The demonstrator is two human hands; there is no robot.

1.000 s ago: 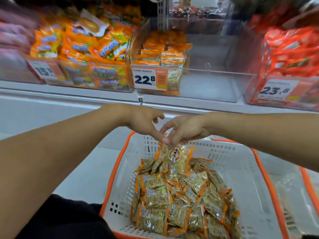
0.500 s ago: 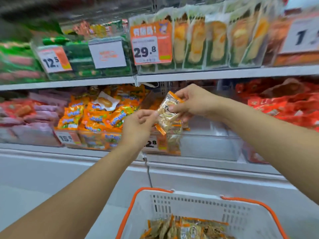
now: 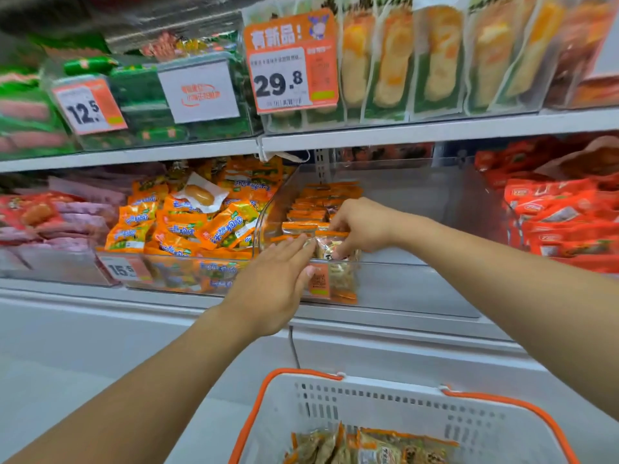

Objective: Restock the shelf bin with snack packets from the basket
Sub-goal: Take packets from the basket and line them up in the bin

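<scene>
Far left of the frame: blurred pink and red soft packs on the middle shelf, green packs above behind a 12.5 price tag. Left of centre: a clear bin heaped with glossy orange pillow packets, tagged 15.5. Centre: left hand reaching up from lower left, fingers straight and together, tips touching the snack packet at the front lip of the clear plastic shelf bin. Just right of it: right hand coming from the right edge, fingers curled down, pinching the same crinkly, see-through, orange-edged packet from above. Behind the hands: neat rows of matching flat packets, filling only the bin's left part. Bottom centre: white slotted plastic basket with orange rim, more packets inside. Far right: shiny red packs.
</scene>
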